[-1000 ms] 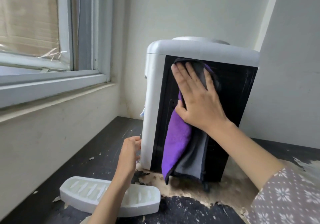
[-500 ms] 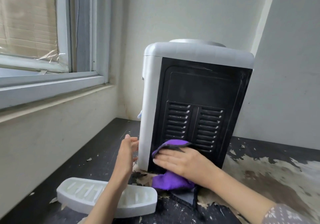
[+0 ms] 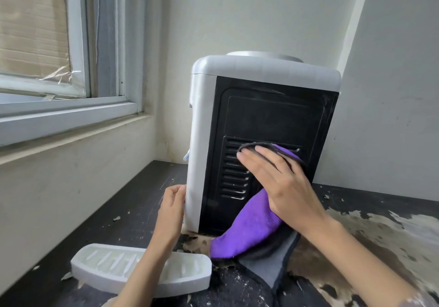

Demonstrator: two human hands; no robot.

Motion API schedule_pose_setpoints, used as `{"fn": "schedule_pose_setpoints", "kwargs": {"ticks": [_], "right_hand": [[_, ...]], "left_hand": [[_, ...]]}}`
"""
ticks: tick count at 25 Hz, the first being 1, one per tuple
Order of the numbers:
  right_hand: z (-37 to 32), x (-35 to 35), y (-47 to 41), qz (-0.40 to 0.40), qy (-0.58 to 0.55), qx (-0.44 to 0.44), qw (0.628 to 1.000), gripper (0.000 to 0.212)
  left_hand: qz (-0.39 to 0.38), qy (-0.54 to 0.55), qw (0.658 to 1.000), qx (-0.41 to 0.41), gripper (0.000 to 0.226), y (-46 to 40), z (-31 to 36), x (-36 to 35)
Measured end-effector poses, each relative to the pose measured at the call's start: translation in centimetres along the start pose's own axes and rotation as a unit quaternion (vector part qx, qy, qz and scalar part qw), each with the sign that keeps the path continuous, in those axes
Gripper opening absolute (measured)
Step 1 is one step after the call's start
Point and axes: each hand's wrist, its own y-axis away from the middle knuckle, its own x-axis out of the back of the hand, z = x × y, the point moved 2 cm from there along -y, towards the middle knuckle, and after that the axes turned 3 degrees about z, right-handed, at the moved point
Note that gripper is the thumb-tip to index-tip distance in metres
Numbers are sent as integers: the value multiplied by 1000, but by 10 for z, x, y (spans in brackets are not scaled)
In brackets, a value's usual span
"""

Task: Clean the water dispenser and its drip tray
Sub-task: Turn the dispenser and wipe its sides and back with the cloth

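Peeling dark countertop [image 3: 133, 214] under a window [image 3: 71, 107]: right hand [image 3: 282, 185] flat on cloth [image 3: 251, 230], left hand [image 3: 172, 209] bracing dispenser [image 3: 266, 114].

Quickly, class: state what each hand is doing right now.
Left hand: open, fingers resting on the dispenser side.
Right hand: open, flat, pressing the purple cloth on the vents.

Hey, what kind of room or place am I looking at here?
Probably a corner of a home or small office, indoors. A white tabletop water dispenser with a black vented back stands on a worn dark counter with peeling surface, beside a grey-framed sliding window and plain off-white walls.
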Motion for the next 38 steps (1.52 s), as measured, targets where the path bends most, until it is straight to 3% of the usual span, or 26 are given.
{"fn": "schedule_pose_setpoints", "kwargs": {"ticks": [4,7,10,14,17,23,27,33,38], "right_hand": [[-12,-5,-13,-32,4,-37,999,81],[-21,-9,-22,-12,-42,-83,996,91],[-33,-6,-29,26,-26,-127,991,73],[-30,8,-21,45,73,-188,978,61],[-32,8,-17,36,101,-200,974,62],[-40,-4,-27,30,-80,-212,974,74],[-29,-6,-18,-40,-178,-175,968,80],[-20,2,5,56,6,-172,983,68],[-46,-9,-21,113,-59,-259,957,66]], "left_hand": [[-7,-10,1000,-3,39,0,-4,0],[-4,-16,1000,-7,33,0,-4,0],[-1,-18,1000,-12,16,-1,-5,0],[-9,-11,1000,-17,19,1,-3,-1],[-10,-12,1000,-18,35,-2,-6,-1],[-8,-18,1000,-14,36,-3,-7,-1],[-11,-25,999,-15,35,-1,-6,0],[-16,-12,1000,-15,36,0,-6,-1],[-15,-11,1000,-13,36,-1,-6,-2]]}}
